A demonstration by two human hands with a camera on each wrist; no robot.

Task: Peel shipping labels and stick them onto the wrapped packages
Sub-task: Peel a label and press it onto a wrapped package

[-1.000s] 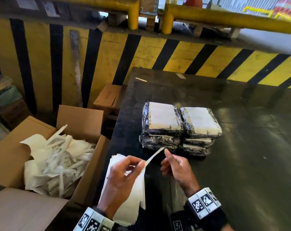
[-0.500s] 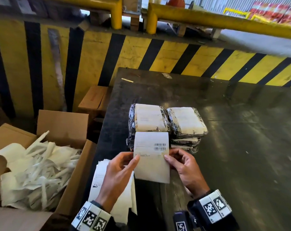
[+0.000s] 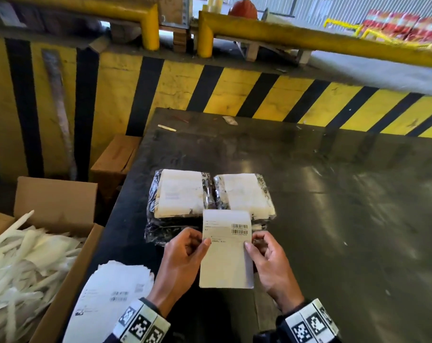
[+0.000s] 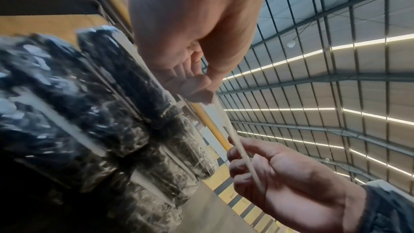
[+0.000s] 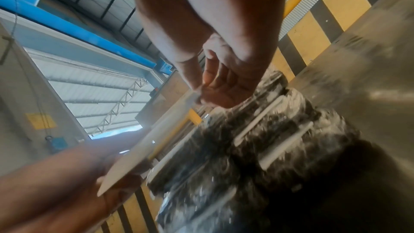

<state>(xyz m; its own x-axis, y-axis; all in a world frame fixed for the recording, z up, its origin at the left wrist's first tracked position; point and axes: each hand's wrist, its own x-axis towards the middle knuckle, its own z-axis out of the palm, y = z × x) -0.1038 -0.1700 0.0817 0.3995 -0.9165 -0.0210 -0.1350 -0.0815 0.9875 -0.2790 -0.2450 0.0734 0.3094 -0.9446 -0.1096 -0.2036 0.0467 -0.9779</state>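
Both the left hand [image 3: 182,258] and right hand [image 3: 269,263] pinch the shipping label [image 3: 226,248] by its side edges above the table's near edge, apparently ready for sticking, which calls for lowering it squarely onto the wrapped packages [image 3: 210,201].

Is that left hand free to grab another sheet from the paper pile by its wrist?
Probably not yet: the left hand pinches the label with the right hand; the pile lies uncovered.

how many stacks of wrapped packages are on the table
2, side by side on the dark table: the left stack and the right stack, just beyond the held label. The packages in each are partly hidden, so they can't be counted.
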